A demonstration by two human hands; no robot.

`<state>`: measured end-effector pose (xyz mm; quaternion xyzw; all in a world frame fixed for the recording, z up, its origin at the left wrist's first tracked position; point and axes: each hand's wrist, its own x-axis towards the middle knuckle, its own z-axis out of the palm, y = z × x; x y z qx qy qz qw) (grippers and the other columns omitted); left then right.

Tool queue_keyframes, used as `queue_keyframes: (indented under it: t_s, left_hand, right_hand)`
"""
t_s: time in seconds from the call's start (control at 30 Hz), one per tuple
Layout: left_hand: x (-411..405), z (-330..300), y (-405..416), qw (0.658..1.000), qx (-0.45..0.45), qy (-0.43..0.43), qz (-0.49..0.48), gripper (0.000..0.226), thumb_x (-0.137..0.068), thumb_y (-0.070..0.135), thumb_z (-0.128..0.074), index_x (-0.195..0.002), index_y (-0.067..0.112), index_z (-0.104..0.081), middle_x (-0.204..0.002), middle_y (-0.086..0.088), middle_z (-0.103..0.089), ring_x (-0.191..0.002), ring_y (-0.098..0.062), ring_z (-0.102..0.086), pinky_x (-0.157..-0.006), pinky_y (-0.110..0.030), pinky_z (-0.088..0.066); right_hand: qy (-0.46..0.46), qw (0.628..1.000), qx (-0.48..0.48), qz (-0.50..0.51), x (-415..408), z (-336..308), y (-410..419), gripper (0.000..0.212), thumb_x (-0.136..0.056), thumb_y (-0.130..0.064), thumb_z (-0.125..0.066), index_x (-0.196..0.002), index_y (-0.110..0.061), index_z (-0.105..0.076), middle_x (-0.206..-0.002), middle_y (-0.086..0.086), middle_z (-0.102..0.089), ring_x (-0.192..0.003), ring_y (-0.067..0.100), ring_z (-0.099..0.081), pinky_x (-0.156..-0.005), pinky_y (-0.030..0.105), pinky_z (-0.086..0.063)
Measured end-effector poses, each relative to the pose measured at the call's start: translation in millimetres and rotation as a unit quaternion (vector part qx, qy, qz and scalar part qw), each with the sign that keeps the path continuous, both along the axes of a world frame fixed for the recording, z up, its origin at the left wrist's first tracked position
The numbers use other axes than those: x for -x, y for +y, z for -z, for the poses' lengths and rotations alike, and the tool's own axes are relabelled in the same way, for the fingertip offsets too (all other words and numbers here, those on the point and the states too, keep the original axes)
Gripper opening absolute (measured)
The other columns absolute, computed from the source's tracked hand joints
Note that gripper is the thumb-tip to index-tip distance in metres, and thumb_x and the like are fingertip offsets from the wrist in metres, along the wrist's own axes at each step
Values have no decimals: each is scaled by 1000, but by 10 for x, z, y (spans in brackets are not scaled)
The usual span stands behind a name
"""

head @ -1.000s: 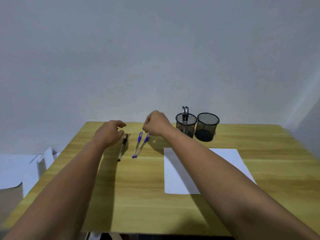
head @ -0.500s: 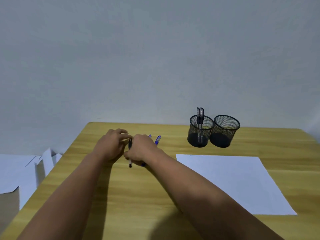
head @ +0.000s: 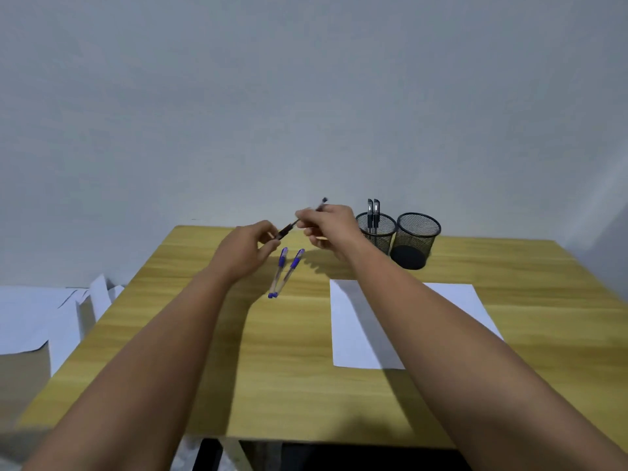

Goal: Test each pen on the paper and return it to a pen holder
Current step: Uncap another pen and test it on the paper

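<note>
Head view: black pen (head: 299, 220) up off the table (head: 210, 334) now, gone from its spot beside the two blue pens (head: 285, 271) where it lay a second ago. Held in the air between both hands, tilted, far end poking up past the right knuckles. Right hand (head: 331, 229) curled round the barrel, gripping it. Left hand (head: 246, 249) at the near end, thumb and fingers bent close around the dark tip; looks like a pinch on the cap, though actual contact too blurred to confirm. Half a second back, both hands low on the table over the pens; since then lifted and drawn slightly apart.

Meaning for the task: probably uncapping in hand, writing test not yet begun. Paper (head: 356, 321) flat to the right of the blue pens, partly under the right forearm, no marks visible on the bare part. Two mesh holders at the back: left holder (head: 375, 232) with two black pens standing in it, right holder (head: 418, 239) just beside it, seemingly without pens. So likely two pens finished, one in hand, two blue ones untouched on the table, lying close together, nearly parallel.

Next move, as a guess: cap off, tip to the paper, then into a holder.

Loose white sheets (head: 40, 317) off the table's left edge.
</note>
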<state>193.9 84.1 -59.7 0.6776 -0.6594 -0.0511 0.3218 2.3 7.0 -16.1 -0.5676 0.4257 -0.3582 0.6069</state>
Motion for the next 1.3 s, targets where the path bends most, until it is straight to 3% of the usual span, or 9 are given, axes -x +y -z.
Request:
queue_keyframes:
  t_s: [0.13, 0.3, 0.43, 0.53, 0.8, 1.0, 1.13, 1.23, 1.3]
  left_hand:
    - [581, -279, -32, 996, -1, 68, 58, 7, -97, 34, -63, -95, 28, -65, -81, 13, -75, -84, -9, -71, -77, -35, -55]
    - [1169, -458, -16, 985, -63, 134, 88, 34, -106, 42, -43, -94, 15, -58, -83, 6, -76, -87, -21, -67, -77, -39, -50]
    - [1513, -463, -41, 975, -108, 151, 118, 44, -109, 40, -33, -91, 8, -58, -77, 0, -75, -87, -21, -68, -90, -46, -51]
    - [1644, -493, -48, 961, -138, 193, 144, 43, -110, 34, -32, -88, 9, -59, -73, -2, -72, -78, -21, -65, -90, -46, -53]
    - [1491, -603, -16, 933, -182, 277, 139, 36, -110, 35, -34, -93, 9, -52, -67, -6, -62, -75, -21, -66, -91, -44, -55]
    - [1239, -509, 21, 923, -195, 311, 118, 39, -109, 36, -38, -77, 14, -42, -61, -2, -56, -66, -20, -63, -90, -44, -56]
    - [1103, -470, 139, 913, -216, 323, 121, 40, -109, 30, -39, -72, 15, -41, -61, -4, -52, -65, -22, -58, -84, -42, -55]
    - [880, -287, 267, 941, -177, 283, 62, 43, -109, 31, -40, -70, 14, -46, -63, -4, -57, -64, -20, -58, -75, -35, -49]
    - [632, -71, 280, 977, -134, 160, -43, 43, -106, 40, -43, -74, 14, -54, -73, -3, -66, -67, -20, -60, -70, -35, -46]
  right_hand:
    - [12, 1000, 20, 20, 343, -66, 61, 21, -105, -29, -65, -95, -13, -74, -68, -2, -67, -51, 9, -51, -48, 20, -40]
    - [-16, 995, 39, 95, 658, -135, 111, 31, -110, -30, -54, -89, -11, -67, -56, 0, -51, -45, 13, -41, -44, 22, -28]
    - [20, 986, 32, 163, 848, -122, 80, 41, -107, -29, -54, -71, -14, -66, -44, -7, -54, -49, 17, -47, -51, 28, -35]
    - [30, 982, 8, 184, 948, -129, 68, 46, -107, -28, -53, -64, -14, -64, -37, -12, -54, -51, 17, -49, -55, 30, -37]
    - [18, 977, -4, 212, 664, -120, -1, 39, -104, -26, -53, -68, -15, -67, -72, 2, -67, -66, 25, -58, -66, 34, -43]
    - [23, 982, -44, 182, 351, -34, -7, 31, -101, -16, -50, -73, -14, -62, -67, 1, -56, -56, 21, -45, -54, 28, -32]
    - [6, 973, -69, 220, 402, 38, -197, 19, -102, -20, -51, -100, -9, -66, -82, 5, -63, -63, 22, -54, -56, 29, -40]
    - [12, 954, -52, 295, 786, -5, -485, 31, -103, -22, -51, -112, -1, -73, -100, 12, -74, -79, 28, -65, -61, 32, -46]
    - [25, 958, -3, 286, 932, -97, -491, 31, -105, -25, -52, -93, -6, -74, -88, 9, -74, -66, 22, -61, -55, 29, -40]
